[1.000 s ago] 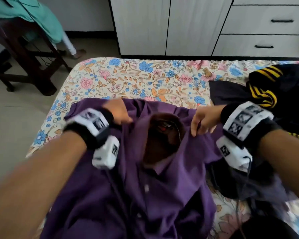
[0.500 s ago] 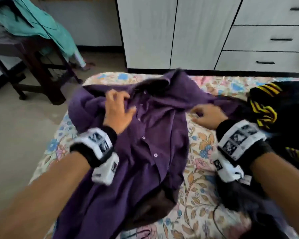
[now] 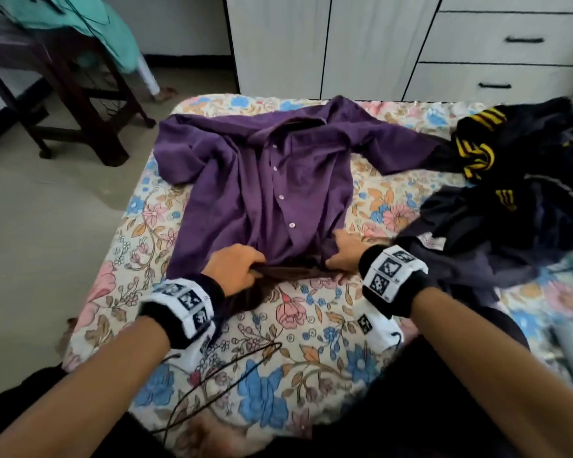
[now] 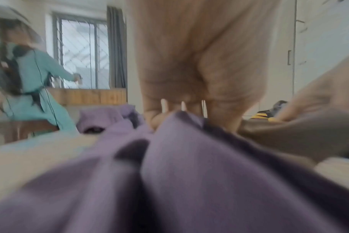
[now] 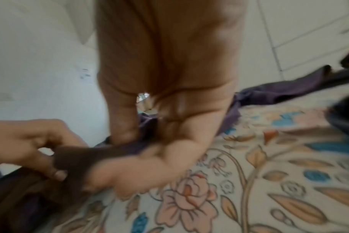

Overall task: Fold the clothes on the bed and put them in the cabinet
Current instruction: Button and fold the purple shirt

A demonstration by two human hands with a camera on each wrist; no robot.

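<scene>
A purple button shirt [image 3: 272, 180] lies front up on the flowered bed [image 3: 311, 328], collar toward the cabinet [image 3: 328, 44], sleeves spread to both sides. My left hand [image 3: 235, 269] grips the shirt's near hem at its left, fingers curled round the cloth [image 4: 169, 141]. At the hem's right end my right hand [image 3: 343, 256] pinches the fabric [image 5: 130, 141] between thumb and fingers. The hem's brownish inner side shows between the two hands. The wrist views are blurred.
A pile of dark clothes with yellow stripes [image 3: 510, 180] covers the bed's right side. The white cabinet has closed doors and drawers [image 3: 510, 41]. A dark wooden chair [image 3: 63, 104] draped in teal cloth stands on the floor at left. A black cable [image 3: 219, 385] trails near me.
The shirt was held up and bunched close to me; now it lies spread flat on the bed. Both hands moved from its upper part back to the near hem.
</scene>
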